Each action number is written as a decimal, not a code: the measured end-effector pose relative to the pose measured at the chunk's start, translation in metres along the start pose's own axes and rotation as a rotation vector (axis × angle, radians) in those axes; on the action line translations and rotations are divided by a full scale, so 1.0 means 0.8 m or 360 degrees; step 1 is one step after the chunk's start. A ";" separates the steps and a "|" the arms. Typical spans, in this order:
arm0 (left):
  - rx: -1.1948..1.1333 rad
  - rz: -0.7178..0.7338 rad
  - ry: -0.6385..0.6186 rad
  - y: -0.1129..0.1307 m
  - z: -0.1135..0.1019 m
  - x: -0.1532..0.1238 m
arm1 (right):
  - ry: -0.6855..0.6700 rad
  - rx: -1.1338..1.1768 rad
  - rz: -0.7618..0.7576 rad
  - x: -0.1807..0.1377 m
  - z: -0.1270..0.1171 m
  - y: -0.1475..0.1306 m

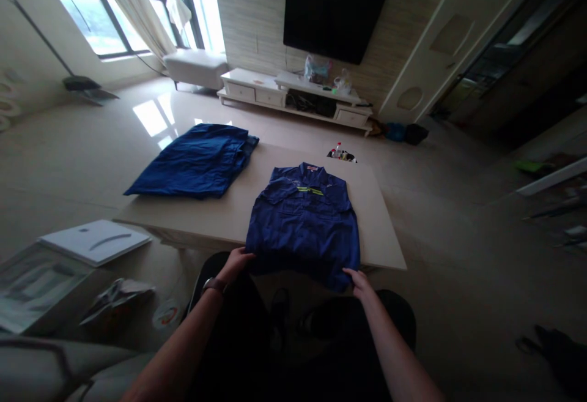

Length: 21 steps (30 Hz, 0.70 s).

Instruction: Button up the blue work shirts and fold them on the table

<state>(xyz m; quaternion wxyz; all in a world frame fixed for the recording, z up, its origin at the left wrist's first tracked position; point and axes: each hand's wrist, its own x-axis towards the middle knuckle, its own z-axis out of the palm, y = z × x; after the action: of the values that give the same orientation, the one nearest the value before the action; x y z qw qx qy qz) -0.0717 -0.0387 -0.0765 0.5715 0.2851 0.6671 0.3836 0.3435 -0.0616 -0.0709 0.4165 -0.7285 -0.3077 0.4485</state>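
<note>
A dark blue work shirt with a yellow-green chest stripe lies folded on the beige table, collar away from me, its hem hanging over the near edge. My left hand, a watch on its wrist, grips the hem's lower left corner. My right hand pinches the lower right corner. Both hands are closed on the cloth.
A pile of folded blue garments lies on the table's far left. Small bottles stand beyond the far edge. A white box and plastic packaging sit on the floor at left. A TV stand lines the far wall.
</note>
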 end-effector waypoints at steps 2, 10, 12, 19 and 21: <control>-0.0097 0.0080 -0.0100 0.009 -0.019 -0.015 | -0.0060 0.0056 0.0097 -0.012 -0.013 -0.004; -0.0046 -0.0007 -0.0302 0.028 -0.067 -0.081 | -0.0197 0.0159 0.0063 -0.062 -0.094 -0.020; -0.0003 -0.0053 -0.0371 0.025 -0.074 -0.098 | -0.0089 0.0139 0.0014 -0.079 -0.112 -0.020; -0.0123 -0.0023 -0.0563 0.041 -0.125 -0.136 | -0.0014 0.0265 0.0147 -0.139 -0.167 -0.038; -0.0184 0.0106 -0.0459 0.048 -0.136 -0.136 | 0.0032 0.0427 0.0235 -0.144 -0.175 -0.045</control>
<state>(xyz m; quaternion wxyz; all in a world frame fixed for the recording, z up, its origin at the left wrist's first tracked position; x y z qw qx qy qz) -0.1605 -0.1270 0.0205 0.6638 0.3257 0.5451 0.3952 0.4213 -0.1862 0.0421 0.4792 -0.6914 -0.1864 0.5076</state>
